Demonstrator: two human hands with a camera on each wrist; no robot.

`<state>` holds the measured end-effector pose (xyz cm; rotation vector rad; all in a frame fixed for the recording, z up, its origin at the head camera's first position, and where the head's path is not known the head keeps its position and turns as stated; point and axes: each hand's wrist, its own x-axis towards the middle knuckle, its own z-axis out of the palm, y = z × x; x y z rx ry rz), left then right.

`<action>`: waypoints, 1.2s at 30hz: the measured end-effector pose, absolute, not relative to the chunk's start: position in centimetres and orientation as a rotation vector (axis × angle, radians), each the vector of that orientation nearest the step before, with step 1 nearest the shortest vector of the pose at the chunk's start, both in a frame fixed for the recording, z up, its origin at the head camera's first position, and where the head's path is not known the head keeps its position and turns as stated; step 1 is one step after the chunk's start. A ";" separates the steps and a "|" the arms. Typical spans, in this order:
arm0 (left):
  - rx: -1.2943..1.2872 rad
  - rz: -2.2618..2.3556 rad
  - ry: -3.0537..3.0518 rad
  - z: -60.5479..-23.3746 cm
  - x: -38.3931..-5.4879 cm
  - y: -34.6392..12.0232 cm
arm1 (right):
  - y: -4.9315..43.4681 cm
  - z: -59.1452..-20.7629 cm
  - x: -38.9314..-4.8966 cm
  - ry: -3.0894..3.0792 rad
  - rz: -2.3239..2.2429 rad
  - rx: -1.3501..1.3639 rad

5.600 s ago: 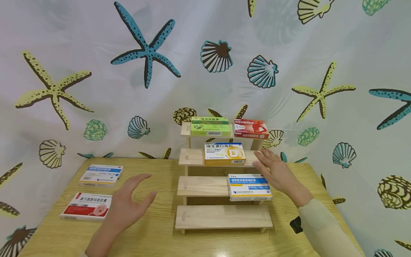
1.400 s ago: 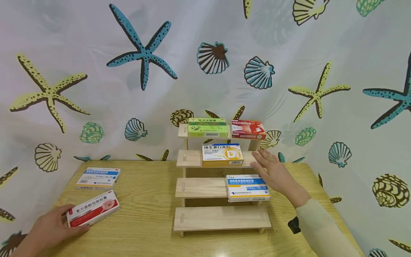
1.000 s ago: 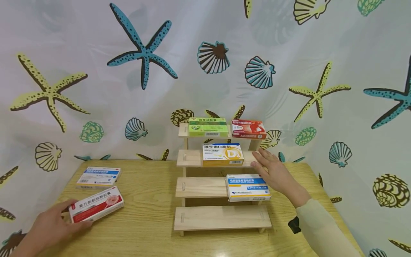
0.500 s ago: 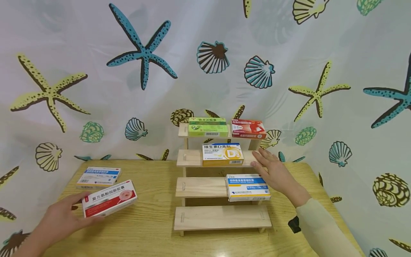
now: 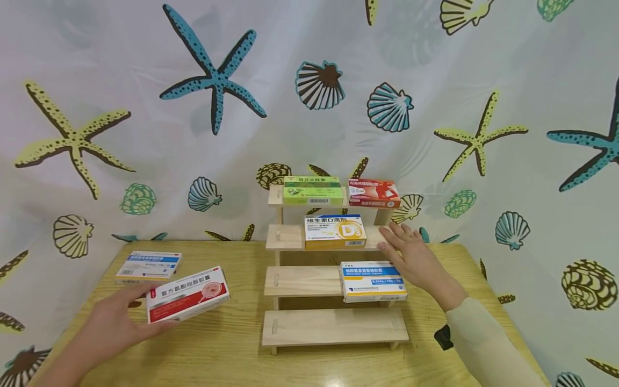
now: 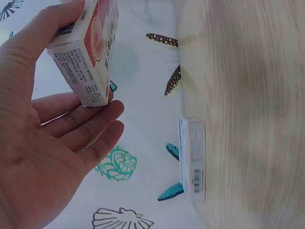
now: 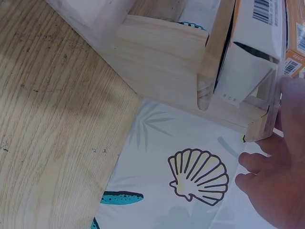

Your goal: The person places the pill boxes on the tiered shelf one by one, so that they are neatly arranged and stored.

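Observation:
My left hand [image 5: 111, 325] grips a white and red medicine box [image 5: 187, 294] by its left end, thumb below and fingers above. The box hangs tilted over the table, left of the wooden step shelf [image 5: 333, 327]. In the left wrist view the thumb and fingers hold the medicine box [image 6: 88, 57] at its edges. My right hand [image 5: 418, 259] rests on the right end of the shelf's second tier from the top, fingers extended. Beside it on that tier sits a white and yellow vitamin D box [image 5: 335, 232]. A blue and white box [image 5: 374, 281] stands one tier lower.
On the top tier are a green box [image 5: 312, 190] and a red box [image 5: 374, 193]. Another blue and white box [image 5: 148, 266] lies on the table [image 5: 232, 355] at the left. A curtain [image 5: 309, 134] printed with starfish and shells hangs close behind.
My left hand took hold of the red and white box, picked it up off the table and carried it rightward toward the shelf. The right hand stays at the same tier.

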<state>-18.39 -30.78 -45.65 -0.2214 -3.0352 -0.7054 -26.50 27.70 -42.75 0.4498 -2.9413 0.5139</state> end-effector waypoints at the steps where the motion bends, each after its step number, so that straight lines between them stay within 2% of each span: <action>1: -0.222 -0.715 -3.040 -45.5 -18.3 -30.5 | 27.7 -42.7 -26.5 -2.942 0.509 0.450; 25: -0.358 -0.793 -2.951 -44.7 -17.2 -26.2 | 27.6 -42.2 -25.9 -2.977 0.293 0.511; 36: -0.431 -0.834 -2.913 -44.1 -17.5 -24.0 | 27.7 -42.0 -25.8 -3.003 0.337 0.510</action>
